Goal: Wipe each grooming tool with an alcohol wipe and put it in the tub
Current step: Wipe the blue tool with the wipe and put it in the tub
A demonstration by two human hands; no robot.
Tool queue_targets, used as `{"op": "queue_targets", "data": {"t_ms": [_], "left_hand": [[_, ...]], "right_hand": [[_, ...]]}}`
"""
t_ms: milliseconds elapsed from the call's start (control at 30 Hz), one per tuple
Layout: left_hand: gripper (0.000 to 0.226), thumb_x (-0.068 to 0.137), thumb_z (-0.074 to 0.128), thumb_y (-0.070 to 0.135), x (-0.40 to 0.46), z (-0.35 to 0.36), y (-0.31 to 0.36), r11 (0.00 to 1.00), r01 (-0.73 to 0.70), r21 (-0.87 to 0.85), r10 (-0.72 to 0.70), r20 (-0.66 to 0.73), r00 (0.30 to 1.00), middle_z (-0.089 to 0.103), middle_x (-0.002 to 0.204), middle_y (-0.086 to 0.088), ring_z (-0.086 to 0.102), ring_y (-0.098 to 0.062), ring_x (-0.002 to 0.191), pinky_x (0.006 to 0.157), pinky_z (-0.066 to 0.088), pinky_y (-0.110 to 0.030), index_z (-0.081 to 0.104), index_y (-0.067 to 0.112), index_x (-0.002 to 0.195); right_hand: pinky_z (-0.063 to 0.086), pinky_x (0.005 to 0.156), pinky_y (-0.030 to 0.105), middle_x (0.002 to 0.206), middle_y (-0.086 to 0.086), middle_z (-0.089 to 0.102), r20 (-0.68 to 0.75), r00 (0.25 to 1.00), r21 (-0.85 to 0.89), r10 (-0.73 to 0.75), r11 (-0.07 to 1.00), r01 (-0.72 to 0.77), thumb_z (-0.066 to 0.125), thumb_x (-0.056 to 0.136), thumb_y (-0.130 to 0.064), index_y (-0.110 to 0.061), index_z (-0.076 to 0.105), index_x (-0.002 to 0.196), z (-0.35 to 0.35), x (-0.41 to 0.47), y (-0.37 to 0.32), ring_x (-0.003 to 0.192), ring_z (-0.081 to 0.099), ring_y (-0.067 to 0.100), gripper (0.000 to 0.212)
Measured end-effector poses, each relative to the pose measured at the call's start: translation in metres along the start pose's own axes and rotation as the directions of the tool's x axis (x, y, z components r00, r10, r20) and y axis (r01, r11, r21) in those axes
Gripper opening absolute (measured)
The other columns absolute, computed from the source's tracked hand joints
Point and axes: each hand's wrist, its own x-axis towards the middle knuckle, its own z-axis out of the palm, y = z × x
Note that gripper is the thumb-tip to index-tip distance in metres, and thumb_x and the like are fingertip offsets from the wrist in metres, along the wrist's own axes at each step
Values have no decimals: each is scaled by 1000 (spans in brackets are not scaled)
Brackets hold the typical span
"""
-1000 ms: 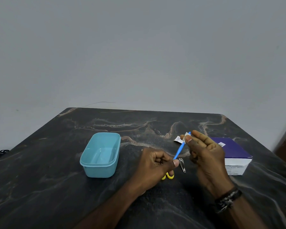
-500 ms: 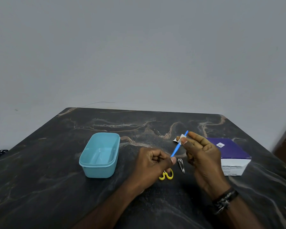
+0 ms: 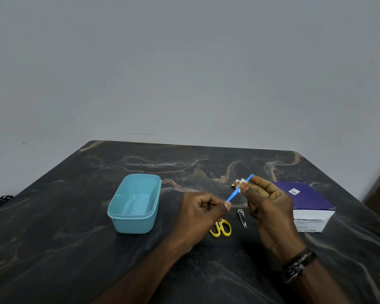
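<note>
- Plain grey wall is standing behind a dark marbled desk, and both hands are working above its middle.
- The left hand is curling its fingers inward, with its grip pinching the near, lower end of a thin blue stick between thumb and forefinger.
- The right hand is holding its grip pressed together on a small white wipe, thumb on the near side and fingers on the far side, and the wipe is wrapping round the upper part of the blue stick.
- The stick is slanting up and away to the right, its far tip poking out just past the right fingertips; it is being held in the air, clear of the desk.
- A dark bracelet is sitting on the right wrist.
- Just behind the wipe, a small torn packet is lying on the desk.
- Below the hands, silver nail clippers are lying flat on the desk, and just to their left yellow-handled scissors are lying with their blades hidden under the left hand.
- To the left of the left hand, a light blue tub is sitting open on the desk, with nothing showing inside it.
- To the right, a purple and white box is resting near the desk's right edge, partly behind the right hand.
</note>
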Motion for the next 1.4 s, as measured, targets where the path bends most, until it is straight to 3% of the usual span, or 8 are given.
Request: {"op": "queue_targets", "data": {"t_ms": [167,300,533,667,900,1067,1233,1400], "left_hand": [[7,80,74,5,0,-1,2,1000,22,-15,-23,-20,1000,64,55,4,54,-2,48,49,43,-16,74,0,75],[8,81,74,10,3,-5,9,987,104,-125,-118,-104,988,60,52,4,46,-2,41,42,36,-13,72,4,75],[15,83,71,19,9,-14,14,946,104,-306,-195,-286,938,61,59,-2,40,-8,40,38,33,-19,66,9,74],[15,88,67,19,12,-15,13,936,70,-344,-197,-347,917,62,59,1,45,-11,41,37,33,-20,68,6,81],[11,88,68,15,13,-18,14,938,20,-346,-190,-465,865,70,67,-3,36,-10,40,38,31,-19,69,8,80],[11,88,68,14,13,-14,10,956,-8,-293,-135,-465,875,63,69,-15,32,-14,43,38,30,-20,71,12,77],[12,88,68,16,13,-11,8,969,-19,-245,-97,-455,885,59,60,-9,35,-8,40,40,33,-22,73,17,76],[13,88,68,17,13,-12,9,970,-23,-243,-93,-455,886,62,65,-12,35,-9,40,40,33,-21,73,20,75]], "right_hand": [[36,39,13,102,14,75,-69,998,30,4,1000,-2,70,82,-4,-5,60,119,-8,6,0,42,51,-1,38],[33,41,14,95,10,77,-59,998,23,32,999,-30,72,81,-6,-5,59,119,-8,7,1,42,40,2,40],[34,37,14,72,3,75,45,994,-71,102,993,-99,73,78,1,-4,61,115,-1,1,6,38,41,5,40],[36,39,16,83,10,78,147,971,-192,189,968,-160,76,76,-4,-6,62,113,3,-4,8,37,47,8,40],[35,40,17,88,6,79,156,978,-289,137,953,-87,76,78,-10,-9,61,114,0,-2,9,38,51,9,39],[41,45,24,85,5,79,230,956,-356,183,930,-92,75,79,-8,-9,60,114,2,-7,6,36,51,9,38],[43,38,20,76,11,76,318,919,-379,234,920,-103,73,80,0,-6,58,115,6,-11,5,35,49,12,39],[43,38,21,80,15,76,349,904,-419,246,904,-84,73,80,0,-8,58,115,3,-8,4,41,51,18,38]]}}
